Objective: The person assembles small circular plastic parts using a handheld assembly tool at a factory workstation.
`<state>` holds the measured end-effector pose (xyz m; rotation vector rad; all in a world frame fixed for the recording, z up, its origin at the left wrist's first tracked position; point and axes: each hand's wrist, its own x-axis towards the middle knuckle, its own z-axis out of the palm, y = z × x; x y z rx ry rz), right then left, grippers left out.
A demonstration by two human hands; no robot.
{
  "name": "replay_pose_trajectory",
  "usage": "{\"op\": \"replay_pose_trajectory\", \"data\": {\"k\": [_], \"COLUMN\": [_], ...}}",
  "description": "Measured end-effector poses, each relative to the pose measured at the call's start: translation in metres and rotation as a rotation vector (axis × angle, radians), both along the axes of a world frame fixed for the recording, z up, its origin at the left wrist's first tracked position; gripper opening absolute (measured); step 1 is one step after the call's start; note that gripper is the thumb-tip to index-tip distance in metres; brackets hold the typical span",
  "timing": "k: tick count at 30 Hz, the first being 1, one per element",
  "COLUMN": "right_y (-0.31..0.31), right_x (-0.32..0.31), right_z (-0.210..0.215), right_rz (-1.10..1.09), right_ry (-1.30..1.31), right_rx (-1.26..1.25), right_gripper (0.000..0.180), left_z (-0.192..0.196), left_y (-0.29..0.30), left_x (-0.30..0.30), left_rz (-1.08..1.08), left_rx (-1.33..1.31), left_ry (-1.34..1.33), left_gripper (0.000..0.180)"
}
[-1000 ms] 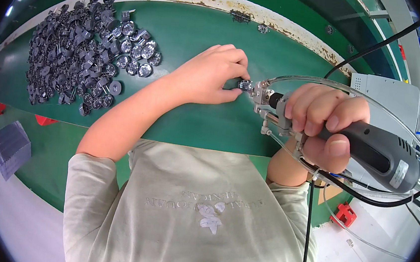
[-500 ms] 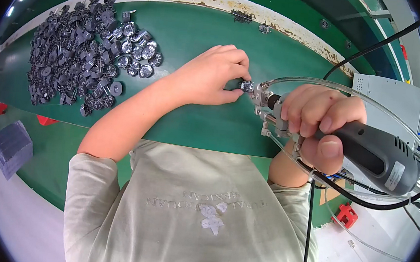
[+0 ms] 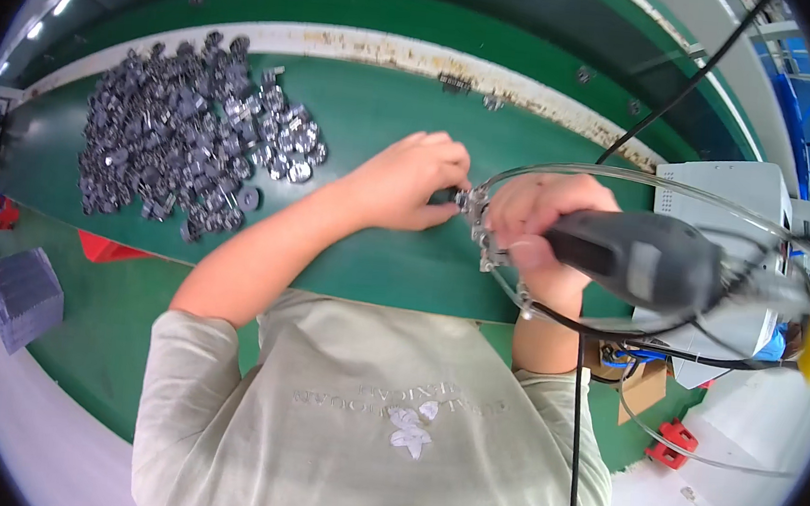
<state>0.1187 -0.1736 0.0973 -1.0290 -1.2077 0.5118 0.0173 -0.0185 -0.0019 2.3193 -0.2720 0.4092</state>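
Observation:
My left hand (image 3: 413, 182) rests over the green table (image 3: 375, 270), its thumb and fingers pinching a small dark round part (image 3: 447, 197). My right hand (image 3: 548, 217) is wrapped round a dark grey corded electric screwdriver (image 3: 664, 261), held tilted with its body toward the right. The screwdriver's silver metal nose (image 3: 477, 217) meets the part at my left fingertips; whether its bit sits in the part is too small to tell. Motion blurs the screwdriver's rear end. On the table's left lies a large heap of similar dark round parts (image 3: 161, 126), several with shiny faces toward the heap's right side.
A clear hose (image 3: 624, 176) arches over my right hand, and black cables (image 3: 689, 90) run up and down at the right. Beyond stands a grey machine box (image 3: 718, 194). Along the far edge runs a rusty white rail (image 3: 375, 48) with a few small parts near it.
My right hand and the screwdriver have swung left, closer to my left hand. The left hand keeps its pinch on the part. The whole view has shifted a little.

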Motion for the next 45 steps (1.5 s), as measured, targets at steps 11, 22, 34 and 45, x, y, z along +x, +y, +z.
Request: {"op": "replay_pose_trajectory", "data": {"k": [11, 22, 34, 45], "right_y": [-0.028, -0.035, -0.034, -0.061], "right_x": [-0.007, -0.026, -0.021, -0.014], "right_z": [0.041, 0.022, 0.037, 0.047], "right_rz": [-0.167, -0.554, -0.719, -0.434], "right_ry": [0.224, 0.262, 0.254, 0.180], "right_rx": [0.252, -0.020, -0.132, -0.170], "right_gripper": [0.026, 0.026, 0.023, 0.011], "left_z": [0.040, 0.034, -0.009, 0.022], "left_y": [0.079, 0.152, 0.016, -0.020], "left_x": [0.037, 0.125, 0.320, 0.257], "left_rz": [0.330, 0.379, 0.001, 0.108], "left_rx": [0.187, 0.493, 0.251, 0.230], "left_ry": [0.005, 0.081, 0.215, 0.014], "left_gripper": [0.022, 0.068, 0.077, 0.022]}}
